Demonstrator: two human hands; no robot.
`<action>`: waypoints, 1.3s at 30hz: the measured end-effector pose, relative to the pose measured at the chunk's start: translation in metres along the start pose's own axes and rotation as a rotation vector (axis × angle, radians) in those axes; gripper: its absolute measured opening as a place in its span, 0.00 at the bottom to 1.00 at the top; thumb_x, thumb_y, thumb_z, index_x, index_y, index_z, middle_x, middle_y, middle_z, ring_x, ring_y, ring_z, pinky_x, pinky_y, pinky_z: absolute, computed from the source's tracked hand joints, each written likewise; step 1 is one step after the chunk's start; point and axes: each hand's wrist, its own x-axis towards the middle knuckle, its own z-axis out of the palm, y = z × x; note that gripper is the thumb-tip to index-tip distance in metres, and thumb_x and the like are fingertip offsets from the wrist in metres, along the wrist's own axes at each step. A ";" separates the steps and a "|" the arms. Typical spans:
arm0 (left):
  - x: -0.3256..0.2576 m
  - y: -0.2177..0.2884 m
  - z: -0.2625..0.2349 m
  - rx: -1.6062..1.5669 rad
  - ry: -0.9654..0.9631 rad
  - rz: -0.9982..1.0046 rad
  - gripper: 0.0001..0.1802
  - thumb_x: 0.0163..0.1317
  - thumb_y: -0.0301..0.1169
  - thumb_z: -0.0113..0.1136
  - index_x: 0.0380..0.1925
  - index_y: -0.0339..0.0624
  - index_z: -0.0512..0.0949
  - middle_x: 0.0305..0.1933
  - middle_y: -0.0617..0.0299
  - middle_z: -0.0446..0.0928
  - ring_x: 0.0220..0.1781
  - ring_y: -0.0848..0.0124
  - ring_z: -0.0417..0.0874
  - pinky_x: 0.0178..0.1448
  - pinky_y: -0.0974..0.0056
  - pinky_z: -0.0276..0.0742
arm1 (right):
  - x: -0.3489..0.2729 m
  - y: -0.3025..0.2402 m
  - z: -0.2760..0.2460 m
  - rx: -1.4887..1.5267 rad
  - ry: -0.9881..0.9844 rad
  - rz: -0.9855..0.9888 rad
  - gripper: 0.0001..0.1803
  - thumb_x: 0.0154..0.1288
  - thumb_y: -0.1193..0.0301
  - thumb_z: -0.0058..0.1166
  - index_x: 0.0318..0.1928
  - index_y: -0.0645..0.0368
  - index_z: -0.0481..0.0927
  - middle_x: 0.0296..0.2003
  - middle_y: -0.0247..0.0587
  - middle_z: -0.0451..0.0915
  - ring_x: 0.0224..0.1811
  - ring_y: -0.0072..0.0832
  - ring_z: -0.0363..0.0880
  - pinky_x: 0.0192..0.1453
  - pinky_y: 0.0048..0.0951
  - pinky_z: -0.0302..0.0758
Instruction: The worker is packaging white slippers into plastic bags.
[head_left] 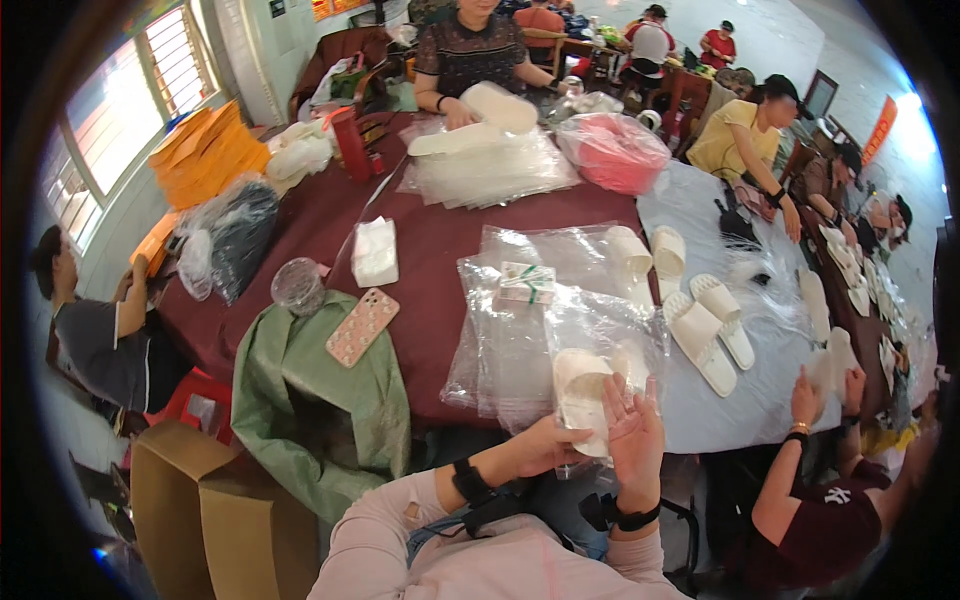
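Standing right by the tabletop (420,250) here, watching the person near me bag up a white slipper (582,395). The slipper sits inside a clear plastic bag (600,340) at the near edge of the tabletop, right between the two hands. The left hand (550,445) comes in from below and to the left, fingers curled and clamped on the lower end of the bag and slipper. The right hand (634,432) is just to the right of it, palm flat and fingers spread wide, pressed against the side of the bag rather than gripping it. So the slipper is basically sandwiched, touching both hands through the film.

Material-wise: the slipper looks like soft, matte foam, chunky with a rounded toe and a broad strap. The bag is thin, glossy, crinkly film that catches the light. Behind it there's a loose stack of clear bags (520,330), same shiny stuff, all wrinkled, with a small white-and-green packet (527,283) lying on top. The tabletop is covered in a dark maroon cloth, smooth and flat.

Off to the right, more white slippers (700,320) lie on a pale grey sheet. To the left there's a phone (362,326) in a pinkish patterned case resting on a rumpled green fabric bag (320,400), and a folded white cloth (376,252) further back.
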 end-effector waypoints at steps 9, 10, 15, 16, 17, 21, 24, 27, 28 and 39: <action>-0.029 0.026 0.037 0.058 0.121 -0.050 0.23 0.63 0.25 0.56 0.59 0.41 0.66 0.49 0.59 0.75 0.48 0.75 0.76 0.50 0.71 0.73 | -0.018 -0.016 0.010 -0.377 -0.133 -0.275 0.33 0.70 0.70 0.38 0.70 0.66 0.44 0.68 0.53 0.52 0.71 0.43 0.52 0.74 0.40 0.50; -0.035 0.032 0.036 0.148 0.058 -0.033 0.23 0.63 0.26 0.56 0.59 0.41 0.66 0.47 0.60 0.77 0.44 0.77 0.76 0.45 0.75 0.72 | -0.018 -0.017 0.012 -0.373 -0.137 -0.268 0.33 0.70 0.70 0.38 0.70 0.66 0.44 0.68 0.53 0.52 0.71 0.43 0.52 0.74 0.40 0.50; -0.091 0.099 0.080 0.518 0.145 0.138 0.22 0.67 0.27 0.50 0.61 0.39 0.65 0.41 0.61 0.80 0.40 0.78 0.78 0.45 0.75 0.72 | -0.028 -0.043 0.006 -0.460 -0.514 -0.132 0.30 0.68 0.68 0.44 0.65 0.73 0.57 0.67 0.57 0.54 0.70 0.46 0.53 0.74 0.42 0.46; -0.105 0.110 0.091 0.635 0.145 0.210 0.21 0.67 0.27 0.50 0.60 0.38 0.66 0.41 0.60 0.80 0.42 0.78 0.78 0.47 0.74 0.72 | -0.034 -0.045 0.006 -0.420 -0.644 -0.120 0.30 0.66 0.64 0.48 0.60 0.76 0.64 0.66 0.60 0.56 0.71 0.48 0.52 0.73 0.43 0.43; -0.118 0.119 0.096 0.751 0.147 0.283 0.20 0.67 0.26 0.50 0.59 0.37 0.67 0.41 0.60 0.80 0.44 0.78 0.78 0.49 0.73 0.72 | -0.038 -0.049 0.008 -0.409 -0.654 -0.089 0.30 0.66 0.64 0.48 0.60 0.76 0.64 0.66 0.60 0.56 0.71 0.48 0.52 0.73 0.43 0.43; -0.169 0.137 0.105 0.903 0.341 0.591 0.14 0.67 0.25 0.50 0.51 0.35 0.74 0.39 0.58 0.81 0.43 0.76 0.79 0.48 0.72 0.73 | -0.051 -0.052 0.018 -0.533 -0.968 -0.143 0.34 0.64 0.54 0.54 0.56 0.74 0.70 0.58 0.73 0.64 0.65 0.58 0.60 0.67 0.55 0.56; -0.215 0.148 0.114 0.955 0.577 0.745 0.12 0.66 0.27 0.50 0.47 0.34 0.76 0.35 0.58 0.81 0.39 0.74 0.80 0.47 0.70 0.73 | -0.042 -0.050 0.009 -0.422 -0.796 -0.014 0.35 0.64 0.53 0.52 0.60 0.70 0.66 0.55 0.64 0.71 0.57 0.52 0.71 0.63 0.48 0.64; -0.255 0.149 0.104 0.988 0.882 0.924 0.09 0.65 0.30 0.52 0.36 0.34 0.77 0.26 0.60 0.79 0.32 0.74 0.79 0.43 0.68 0.72 | -0.033 -0.039 0.005 -0.599 -0.677 -0.075 0.33 0.64 0.58 0.52 0.60 0.73 0.65 0.55 0.59 0.72 0.57 0.47 0.72 0.63 0.43 0.64; -0.268 0.149 0.104 0.944 0.913 0.946 0.09 0.65 0.30 0.52 0.35 0.35 0.77 0.26 0.60 0.79 0.31 0.74 0.79 0.42 0.68 0.72 | -0.029 -0.035 0.000 -0.619 -0.682 -0.060 0.30 0.65 0.62 0.51 0.60 0.70 0.65 0.54 0.56 0.74 0.56 0.45 0.73 0.62 0.42 0.65; -0.356 0.159 0.006 0.831 1.217 0.658 0.07 0.61 0.28 0.51 0.28 0.38 0.75 0.25 0.62 0.77 0.27 0.76 0.77 0.36 0.71 0.71 | -0.022 -0.026 -0.010 -0.684 -0.547 0.003 0.21 0.66 0.72 0.46 0.58 0.67 0.69 0.52 0.49 0.76 0.52 0.35 0.76 0.60 0.35 0.67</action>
